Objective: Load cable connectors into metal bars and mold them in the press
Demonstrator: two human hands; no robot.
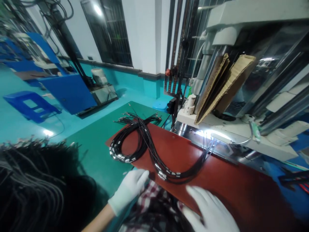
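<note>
My left hand (131, 187), in a white glove, is at the table's near edge, just below a coiled bundle of black cables (126, 159) with silvery sleeves. Its fingers are curled in towards the thumb; whatever they may hold is hidden. Lower right, my right hand (211, 209), also gloved, has its fingers apart and holds nothing. It hovers over the near side of the red-brown mat (173, 149). A second black cable bundle (169, 174) curves across this mat, its right-hand ends lying under the lit press (214, 133).
To the left rises a large heap of black cables (36, 183) beside the green tabletop (94, 154). Folded cardboard (227, 83) leans in the press frame. A blue stool (30, 104) and a blue machine cabinet (69, 93) stand on the floor behind.
</note>
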